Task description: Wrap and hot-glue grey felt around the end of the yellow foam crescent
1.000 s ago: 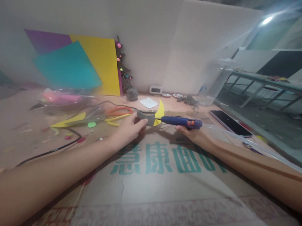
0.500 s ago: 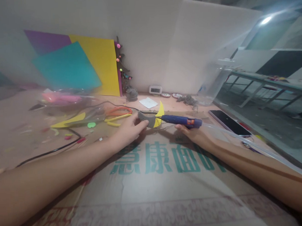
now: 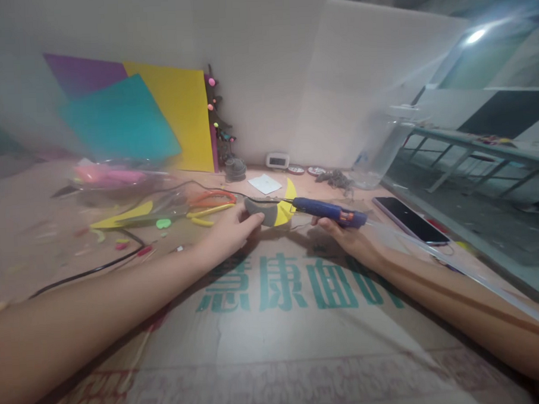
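Between the thumb and fingers of my left hand (image 3: 239,227) is a dark grey curved piece (image 3: 269,214). A yellow crescent-shaped piece (image 3: 290,192) adjoins its right side. My right hand (image 3: 345,233) holds a blue glue gun (image 3: 323,209), whose tip points left at the yellow piece. Whether the tip touches the piece, I cannot tell. Both hands are above a cardboard sheet (image 3: 284,338) with green characters.
Orange-handled scissors (image 3: 213,197), a yellow-handled tool (image 3: 201,220) and a black cable (image 3: 94,270) lie left. A phone (image 3: 411,219) lies right. Behind stand a small white clock (image 3: 277,160) and coloured sheets (image 3: 118,122). A plastic bag (image 3: 116,175) is at back left.
The glue gun has moved slightly right, its body now tilting more down to the right. The yellow piece has shifted slightly right. My left hand is nearly still.
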Available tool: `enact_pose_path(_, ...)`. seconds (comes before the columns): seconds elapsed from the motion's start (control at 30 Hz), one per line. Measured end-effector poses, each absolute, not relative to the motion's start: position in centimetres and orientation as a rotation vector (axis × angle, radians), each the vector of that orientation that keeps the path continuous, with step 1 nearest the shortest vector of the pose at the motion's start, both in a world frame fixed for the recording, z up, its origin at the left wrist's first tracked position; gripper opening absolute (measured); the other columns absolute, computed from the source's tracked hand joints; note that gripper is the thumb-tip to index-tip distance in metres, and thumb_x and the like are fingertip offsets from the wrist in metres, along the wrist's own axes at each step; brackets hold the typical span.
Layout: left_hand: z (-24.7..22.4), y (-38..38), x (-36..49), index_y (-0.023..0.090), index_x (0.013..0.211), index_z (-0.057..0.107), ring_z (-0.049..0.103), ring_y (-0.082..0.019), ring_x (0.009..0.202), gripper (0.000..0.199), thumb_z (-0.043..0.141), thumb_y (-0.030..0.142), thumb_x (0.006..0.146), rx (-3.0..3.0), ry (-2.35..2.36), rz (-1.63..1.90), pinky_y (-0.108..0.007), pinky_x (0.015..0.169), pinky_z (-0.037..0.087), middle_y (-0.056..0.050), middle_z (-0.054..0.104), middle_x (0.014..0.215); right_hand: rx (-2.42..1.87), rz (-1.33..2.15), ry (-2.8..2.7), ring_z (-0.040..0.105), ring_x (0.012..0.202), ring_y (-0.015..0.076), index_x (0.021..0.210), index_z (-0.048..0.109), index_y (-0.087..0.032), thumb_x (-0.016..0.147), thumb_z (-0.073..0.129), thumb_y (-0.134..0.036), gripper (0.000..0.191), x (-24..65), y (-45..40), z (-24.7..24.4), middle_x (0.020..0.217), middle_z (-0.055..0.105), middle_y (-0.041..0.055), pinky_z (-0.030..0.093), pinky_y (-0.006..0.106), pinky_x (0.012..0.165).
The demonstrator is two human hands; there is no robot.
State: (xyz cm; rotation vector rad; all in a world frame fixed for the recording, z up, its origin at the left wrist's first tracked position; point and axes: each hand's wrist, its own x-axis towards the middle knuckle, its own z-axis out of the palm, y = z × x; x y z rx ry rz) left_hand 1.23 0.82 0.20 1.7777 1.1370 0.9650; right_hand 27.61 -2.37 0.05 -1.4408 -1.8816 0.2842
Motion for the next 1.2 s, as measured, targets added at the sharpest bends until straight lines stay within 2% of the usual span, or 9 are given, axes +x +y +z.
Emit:
enact_pose_path(0.37,0.3,1.0,1.4,0.019,0.065,0.049,0.052,-0.012,0.057,0.026,0.053,0.035,0.084,1.619,1.167,1.037,-0.024,0.056,0.039,0.002,0.054,0.058,-1.379,0.339,-1.937,0.06,0.064,0.0209,0.077,0.059,-0.024,0.078,0.063,-0.055,0.031,26.2,-3.1,1.1,0.07,0.063,0.002,0.05,0.034,0.059)
enact_pose_path(0.5,0.1,1.0,1.4,0.019,0.066,0.049,0.052,-0.012,0.056,0.026,0.054,0.037,0.085,1.588,1.143,1.036,-0.024,0.056,0.04,0.003,0.054,0.058,-1.45,0.334,-1.919,0.063,0.071,0.0233,0.08,0.061,-0.025,0.079,0.063,-0.052,0.028,26.2,-3.0,0.8,0.076,0.067,0.0038,0.054,0.036,0.066)
enact_pose_path(0.63,0.1,1.1,1.4,0.019,0.066,0.049,0.052,-0.013,0.056,0.026,0.054,0.037,0.084,1.597,1.107,1.054,-0.025,0.056,0.04,0.003,0.054,0.058,-1.493,0.36,-1.871,0.063,0.069,0.0254,0.079,0.061,-0.026,0.076,0.063,-0.057,0.031,26.1,-2.9,0.5,0.071,0.065,0.0037,0.053,0.039,0.064)
enact_pose_path(0.83,0.5,0.8,1.3,0.019,0.064,0.05,0.051,-0.013,0.054,0.027,0.052,0.036,0.084,1.652,1.156,1.007,-0.025,0.054,0.038,0.002,0.053,0.056,-1.487,0.37,-1.912,0.064,0.071,0.0252,0.078,0.063,-0.026,0.077,0.064,-0.053,0.027,26.2,-3.0,1.0,0.075,0.068,0.0035,0.055,0.038,0.066)
enact_pose_path(0.97,0.3,0.9,1.1,0.019,0.063,0.051,0.049,-0.013,0.055,0.029,0.052,0.039,0.084,1.72,1.164,0.99,-0.026,0.055,0.037,0.002,0.054,0.057,-1.522,0.382,-1.843,0.065,0.077,0.0261,0.086,0.064,-0.025,0.08,0.058,-0.059,0.035,26.5,-3.0,1.0,0.08,0.069,0.004,0.054,0.04,0.073)
enact_pose_path(1.07,-0.1,1.1,1.1,0.019,0.063,0.05,0.051,-0.014,0.059,0.03,0.051,0.04,0.085,1.742,1.146,1.012,-0.026,0.059,0.038,0.001,0.054,0.059,-1.479,0.3,-1.826,0.065,0.084,0.0252,0.081,0.064,-0.025,0.085,0.052,-0.057,0.035,26.6,-2.9,1.5,0.085,0.068,0.0045,0.053,0.039,0.081)
enact_pose_path(1.2,-0.2,1.1,1.2,0.019,0.066,0.051,0.051,-0.015,0.06,0.026,0.052,0.039,0.083,1.765,1.128,0.986,-0.026,0.058,0.038,0.002,0.054,0.06,-1.441,0.235,-1.751,0.065,0.082,0.0234,0.078,0.063,-0.024,0.089,0.046,-0.052,0.035,26.6,-2.6,3.3,0.086,0.069,0.0058,0.053,0.036,0.079)
